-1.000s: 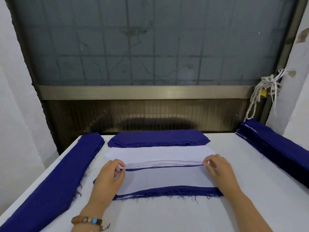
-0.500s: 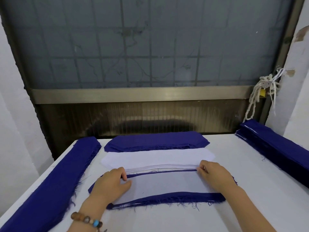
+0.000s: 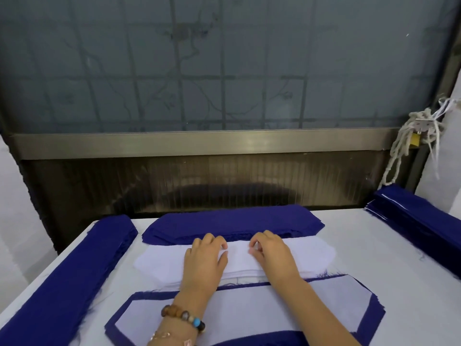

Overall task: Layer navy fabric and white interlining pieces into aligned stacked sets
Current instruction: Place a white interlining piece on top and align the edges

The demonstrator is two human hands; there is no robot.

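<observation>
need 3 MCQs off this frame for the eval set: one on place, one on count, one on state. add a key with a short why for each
1. What lies just beyond the white interlining stack, on its far side?
A) scissors
B) a navy stack
C) a cardboard box

2. How many hands rest on the white interlining stack?
A) none
B) one
C) two

3. How does the near white piece lie?
A) flat on a navy piece, with a navy border showing
B) rolled into a tube
C) hidden under navy fabric

Key:
1 B, the navy stack borders the white stack's far edge.
2 C, the left hand and right hand both lie on it.
3 A, navy shows round its edges.
</observation>
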